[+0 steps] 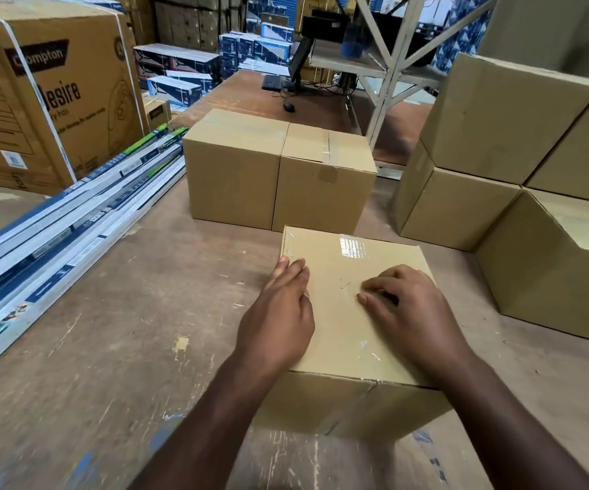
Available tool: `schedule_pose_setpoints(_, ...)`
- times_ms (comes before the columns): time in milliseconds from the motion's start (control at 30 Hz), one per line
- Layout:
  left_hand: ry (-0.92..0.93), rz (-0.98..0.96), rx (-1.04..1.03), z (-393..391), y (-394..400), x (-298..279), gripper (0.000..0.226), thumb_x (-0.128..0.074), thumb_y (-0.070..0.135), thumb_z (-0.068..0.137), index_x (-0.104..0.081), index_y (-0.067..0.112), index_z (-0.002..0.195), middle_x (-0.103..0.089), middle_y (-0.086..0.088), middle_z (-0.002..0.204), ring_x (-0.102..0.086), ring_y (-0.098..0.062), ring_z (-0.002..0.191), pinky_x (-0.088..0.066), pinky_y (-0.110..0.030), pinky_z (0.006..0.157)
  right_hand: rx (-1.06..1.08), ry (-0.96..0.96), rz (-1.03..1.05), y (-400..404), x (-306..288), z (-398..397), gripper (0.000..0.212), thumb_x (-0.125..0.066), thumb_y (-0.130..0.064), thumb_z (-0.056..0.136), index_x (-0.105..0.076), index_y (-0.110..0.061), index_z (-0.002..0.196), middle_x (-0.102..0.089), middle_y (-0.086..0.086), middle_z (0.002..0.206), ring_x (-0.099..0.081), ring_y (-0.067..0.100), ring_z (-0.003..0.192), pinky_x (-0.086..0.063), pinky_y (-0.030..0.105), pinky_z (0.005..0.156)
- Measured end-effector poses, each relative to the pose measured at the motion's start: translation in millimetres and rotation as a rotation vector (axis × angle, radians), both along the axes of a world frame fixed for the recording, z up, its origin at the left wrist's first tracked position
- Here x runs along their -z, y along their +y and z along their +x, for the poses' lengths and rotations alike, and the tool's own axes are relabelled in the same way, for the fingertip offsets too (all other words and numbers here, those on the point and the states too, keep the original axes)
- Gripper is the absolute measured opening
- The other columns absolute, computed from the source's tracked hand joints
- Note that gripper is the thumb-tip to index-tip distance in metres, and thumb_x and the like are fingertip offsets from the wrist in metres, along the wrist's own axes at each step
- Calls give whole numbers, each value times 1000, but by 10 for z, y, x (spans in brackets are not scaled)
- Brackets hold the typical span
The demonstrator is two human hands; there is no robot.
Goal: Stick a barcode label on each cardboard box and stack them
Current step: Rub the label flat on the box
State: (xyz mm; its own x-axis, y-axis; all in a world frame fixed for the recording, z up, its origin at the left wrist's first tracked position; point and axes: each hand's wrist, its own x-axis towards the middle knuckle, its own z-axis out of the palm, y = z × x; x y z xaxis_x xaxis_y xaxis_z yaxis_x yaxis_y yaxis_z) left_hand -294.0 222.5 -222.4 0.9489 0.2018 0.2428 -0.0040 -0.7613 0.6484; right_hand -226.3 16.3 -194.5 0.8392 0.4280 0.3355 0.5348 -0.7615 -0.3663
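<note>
We had the nearest cardboard box (353, 313) sitting on the worn wooden floor (116, 341), taped top up, a glare patch on the tape near its far edge. Left hand (278, 313) lay flat along the box top's left edge, fingers straight and together, holding nothing. Right hand (409, 305) rested on the top right of centre, fingers bent with tips pressing the cardboard; we couldn't tell whether anything was under them. No label was readable on the top.

Just beyond it two more sealed boxes (278, 175) stood side by side, touching each other, tape strips across their lids. To the right a stack of plain boxes (505, 171) rose in at least two layers, well apart from the near box.

On the left, long flat cartons (73, 221) lay in a slanted pile, and behind them a big printed carton (49, 97) with white straps. Farther back a brown desk (250, 93) carried a monitor (300, 61), keyboard (271, 82) and mouse (288, 107), beside a grey metal rack (392, 65).
</note>
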Motion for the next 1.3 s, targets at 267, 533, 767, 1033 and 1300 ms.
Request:
schedule_pose_setpoints(267,1,0,3,7,13,13,50,-36,13,105,-41,17,155,-27,14,165,-6,1,154,-9,-11,113,44,128,-24,100,-147,141,11,-81,-27,88,-77,-34,81,-64,-15,87,-59,5,85,-46,29,76)
schedule_pose_setpoints(533,4,-24,9,-4,16,14,51,-36,14,105,-41,18,155,-28,15,165,-6,1,154,-17,-17,116,96,78,-250,230,-264,153,11,-66,-18,87,-69,-22,77,-63,-6,87,-58,18,86,-47,35,73)
schedule_pose_setpoints(767,10,-41,5,-32,0,-23,51,-35,14,105,-40,19,155,-27,15,165,-6,0,154,-24,-24,121,159,23,-310,121,-225,282,9,-63,-22,84,-65,-22,75,-62,-4,83,-58,22,82,-52,39,70)
schedule_pose_setpoints(1033,29,-26,5,-28,-8,-35,51,-35,16,105,-37,19,156,-25,15,166,-5,-1,155,-24,-28,123,183,82,-118,-119,-186,228,21,-62,-43,99,-57,-27,87,-55,-11,89,-54,20,92,-30,33,68)
schedule_pose_setpoints(1300,24,-18,-7,-26,-13,-41,51,-35,16,105,-38,20,156,-26,15,166,-5,1,154,-24,-28,123,-125,249,-455,136,-37,-251,75,0,-70,100,6,-33,165,18,-17,169,19,5,156,10,33,128)
